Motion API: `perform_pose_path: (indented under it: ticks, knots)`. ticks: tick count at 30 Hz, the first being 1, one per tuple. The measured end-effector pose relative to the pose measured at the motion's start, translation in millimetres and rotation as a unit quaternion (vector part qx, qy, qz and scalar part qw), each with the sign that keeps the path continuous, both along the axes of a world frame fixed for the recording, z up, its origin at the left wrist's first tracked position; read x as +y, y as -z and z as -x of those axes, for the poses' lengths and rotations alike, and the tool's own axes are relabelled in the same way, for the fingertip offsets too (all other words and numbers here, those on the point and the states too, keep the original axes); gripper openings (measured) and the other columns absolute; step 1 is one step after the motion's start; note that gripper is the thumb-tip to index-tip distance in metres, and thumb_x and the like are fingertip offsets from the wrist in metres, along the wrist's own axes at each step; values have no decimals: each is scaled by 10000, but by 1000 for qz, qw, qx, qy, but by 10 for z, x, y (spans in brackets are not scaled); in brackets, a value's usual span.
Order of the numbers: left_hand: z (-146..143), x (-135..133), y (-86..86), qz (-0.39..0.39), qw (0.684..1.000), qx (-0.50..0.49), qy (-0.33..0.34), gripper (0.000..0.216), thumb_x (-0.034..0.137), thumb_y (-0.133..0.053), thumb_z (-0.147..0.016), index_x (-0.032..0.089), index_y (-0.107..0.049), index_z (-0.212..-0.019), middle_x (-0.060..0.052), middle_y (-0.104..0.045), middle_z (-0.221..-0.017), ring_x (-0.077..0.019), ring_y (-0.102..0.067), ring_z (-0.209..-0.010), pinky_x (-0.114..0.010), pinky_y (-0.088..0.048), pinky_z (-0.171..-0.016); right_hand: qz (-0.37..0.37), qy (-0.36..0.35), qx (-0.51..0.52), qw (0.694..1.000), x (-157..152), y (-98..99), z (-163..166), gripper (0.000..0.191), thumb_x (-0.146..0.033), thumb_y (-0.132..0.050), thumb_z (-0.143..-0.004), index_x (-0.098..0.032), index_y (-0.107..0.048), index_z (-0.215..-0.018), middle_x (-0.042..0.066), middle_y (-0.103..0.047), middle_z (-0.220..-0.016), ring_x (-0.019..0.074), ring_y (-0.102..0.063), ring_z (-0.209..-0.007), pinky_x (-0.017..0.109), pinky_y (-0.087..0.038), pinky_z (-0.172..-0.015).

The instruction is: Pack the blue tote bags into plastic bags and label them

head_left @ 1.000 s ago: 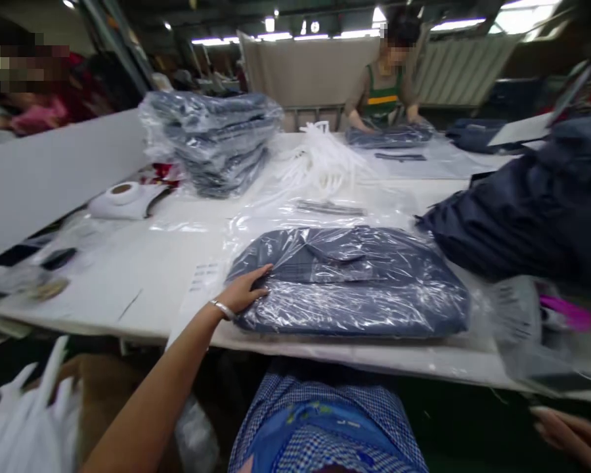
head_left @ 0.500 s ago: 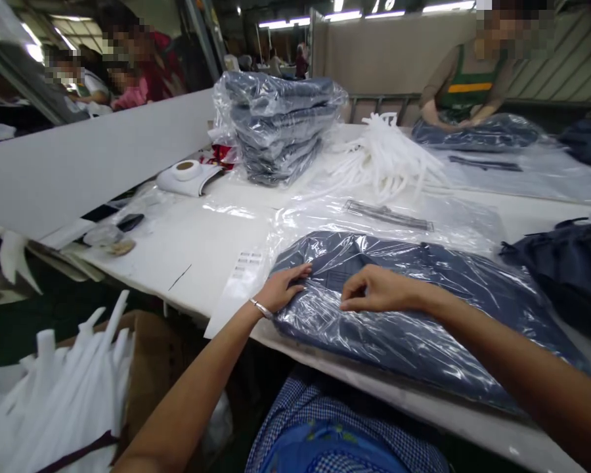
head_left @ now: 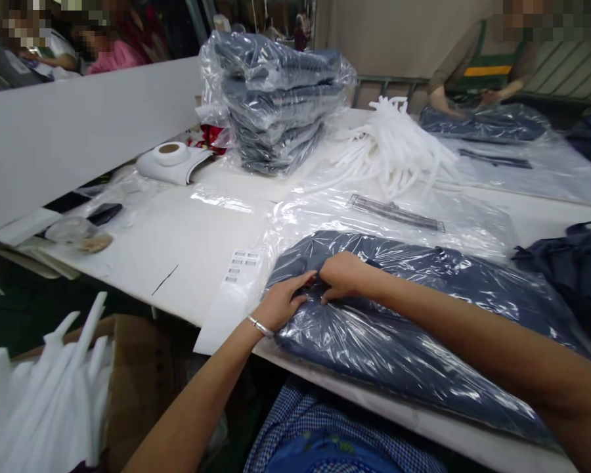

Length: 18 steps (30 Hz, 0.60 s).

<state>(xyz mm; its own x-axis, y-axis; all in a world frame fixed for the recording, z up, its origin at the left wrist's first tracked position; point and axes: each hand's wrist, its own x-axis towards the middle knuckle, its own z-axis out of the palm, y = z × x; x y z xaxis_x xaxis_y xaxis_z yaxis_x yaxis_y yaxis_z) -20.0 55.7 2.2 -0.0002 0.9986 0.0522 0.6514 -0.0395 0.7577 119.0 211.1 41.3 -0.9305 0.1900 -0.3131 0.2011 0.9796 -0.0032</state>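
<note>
A dark blue fabric item in a clear plastic bag [head_left: 414, 335] lies flat at the table's front edge. My left hand [head_left: 282, 303], with a silver bracelet at the wrist, rests on its left end, fingers stretched out and thumb apart. Just right of those fingertips, my right hand [head_left: 342, 276] is closed, its bent fingers pressed to the plastic. What its fingers hold, if anything, is hidden. Shiny creases spread through the film below it. A white sheet of barcode labels [head_left: 236, 282] lies left of the bag, close to my left hand.
Behind the bag lie flat clear plastic bags [head_left: 398, 213] and a heap of white strips [head_left: 389, 151]. Bagged blue items form a stack [head_left: 276, 98]. A white roll [head_left: 171, 154] sits further left. A cardboard box [head_left: 142, 381] holds white tubes. Across the table, a person [head_left: 487, 72] handles another bag.
My right hand has moved left and slightly away from me, down onto the bag beside my left fingertips. My left hand stays on the bag. The view has tipped down a little.
</note>
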Motion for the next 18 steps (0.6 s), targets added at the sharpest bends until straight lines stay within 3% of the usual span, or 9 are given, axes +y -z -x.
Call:
perform_pose_path:
  ticks: [4, 8, 10, 12, 14, 16, 18]
  knots:
    - [7, -3, 12, -3, 1000, -6, 0, 617, 147, -561, -848, 268, -428, -1438, -34, -636, -1316, -210, -590, -1213, -428, -429, -1104, -13, 73, 10, 997, 65, -22, -77, 458, -605, -684, -772, -161, -752, -857, 154, -721, -847, 314, -672, -840, 326, -421, -698]
    - [6, -12, 17, -7, 1000, -1, -1, 594, 149, -550, -848, 255, -448, -1424, -24, -637, -1314, -198, -585, -1218, -415, -414, -1120, 15, 189, 157, 969, -224, -43, -464, 342, -434, -450, -972, -191, -689, -999, 115, -722, -929, 255, -668, -853, 304, -418, -714]
    - [10, -10, 33, -10, 1000, 5, 6, 585, 153, -547, -849, 242, -454, -1419, -26, -638, -1314, -193, -589, -1212, -404, -415, -1119, 108, 205, 233, 945, -544, -45, -751, 308, -385, -420, -987, -213, -672, -1026, 86, -721, -969, 223, -661, -863, 298, -427, -737]
    - [29, 6, 54, -15, 1000, 21, 13, 541, 159, -522, -862, 226, -484, -1398, -34, -642, -1308, -196, -597, -1202, -397, -429, -1106, 261, 220, 262, 903, -920, -15, -1067, 297, -419, -464, -968, -224, -688, -958, 57, -724, -913, 196, -658, -802, 292, -445, -721]
    - [61, 36, 55, -23, 999, 45, 20, 468, 167, -459, -893, 215, -540, -1352, -42, -648, -1299, -204, -607, -1191, -393, -457, -1077, 444, 304, 242, 807, -1292, 76, -1388, 406, -531, -465, -947, -211, -689, -836, 38, -708, -765, 158, -628, -613, 276, -456, -601]
    - [81, 67, -1, -28, 995, 87, 32, 443, 152, -398, -907, 219, -592, -1300, -37, -657, -1285, -207, -621, -1170, -387, -482, -1045, 600, 425, 210, 644, -1613, 231, -1696, 507, -655, -475, -892, -197, -683, -829, 39, -698, -714, 139, -601, -511, 264, -462, -505]
    - [46, 77, -128, -29, 990, 133, 40, 440, 139, -392, -900, 220, -620, -1267, -40, -670, -1263, -219, -636, -1145, -390, -496, -1023, 669, 524, 228, 476, -1854, 409, -1968, 505, -672, -570, -833, -194, -687, -948, 66, -732, -853, 160, -679, -638, 279, -543, -590]
